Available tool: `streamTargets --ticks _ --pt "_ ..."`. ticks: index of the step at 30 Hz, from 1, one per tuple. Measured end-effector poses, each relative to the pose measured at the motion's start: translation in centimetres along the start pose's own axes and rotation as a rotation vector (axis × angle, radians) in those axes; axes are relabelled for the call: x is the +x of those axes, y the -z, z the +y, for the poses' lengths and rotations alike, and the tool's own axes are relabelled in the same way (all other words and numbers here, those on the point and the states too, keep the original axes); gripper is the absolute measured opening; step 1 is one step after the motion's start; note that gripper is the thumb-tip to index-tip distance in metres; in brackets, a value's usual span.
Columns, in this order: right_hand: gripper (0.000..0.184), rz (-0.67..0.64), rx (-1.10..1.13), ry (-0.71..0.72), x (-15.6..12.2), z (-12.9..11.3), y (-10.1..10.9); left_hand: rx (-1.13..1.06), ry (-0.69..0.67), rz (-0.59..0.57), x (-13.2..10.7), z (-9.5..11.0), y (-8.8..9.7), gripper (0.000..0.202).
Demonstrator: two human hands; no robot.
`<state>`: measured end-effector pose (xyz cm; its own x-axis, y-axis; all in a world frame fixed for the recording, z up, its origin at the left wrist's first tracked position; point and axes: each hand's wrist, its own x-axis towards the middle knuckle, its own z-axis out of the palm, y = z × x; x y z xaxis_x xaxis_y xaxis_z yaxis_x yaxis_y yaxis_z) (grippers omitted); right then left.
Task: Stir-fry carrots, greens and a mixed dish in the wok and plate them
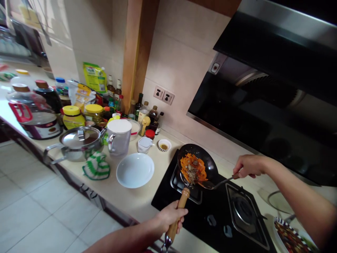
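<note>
Round wok hdl (182, 200), L fingers (181, 212)

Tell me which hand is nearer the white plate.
Left. The left hand grips the handle, to the right of the white plate and closer to the person; the right hand, holding the spatula, is farther right, past the pan.

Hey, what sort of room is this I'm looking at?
It looks like a kitchen, probably a home one: there's a pan over a black stove, with a range hood above.
</note>
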<state>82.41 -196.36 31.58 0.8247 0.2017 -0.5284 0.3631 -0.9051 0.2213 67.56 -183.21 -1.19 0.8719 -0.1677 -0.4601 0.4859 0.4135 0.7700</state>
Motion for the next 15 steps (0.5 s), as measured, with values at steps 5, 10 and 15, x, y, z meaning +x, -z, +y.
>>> streamTargets --ticks 5,10,15 --pt "0.027 -0.008 0.095 0.066 2.1 -1.9 -1.7 -0.003 0.036 0.010 0.2 -0.2 -0.1 0.035" --pt "0.036 0.046 0.242 0.076 2.8 0.7 -3.5 -0.013 0.025 -0.008 0.3 -0.3 -0.1 0.040" --pt "0.035 -0.078 0.337 0.086 1.1 2.2 -2.3 -0.006 0.028 -0.008 0.2 -0.3 -0.1 0.037"
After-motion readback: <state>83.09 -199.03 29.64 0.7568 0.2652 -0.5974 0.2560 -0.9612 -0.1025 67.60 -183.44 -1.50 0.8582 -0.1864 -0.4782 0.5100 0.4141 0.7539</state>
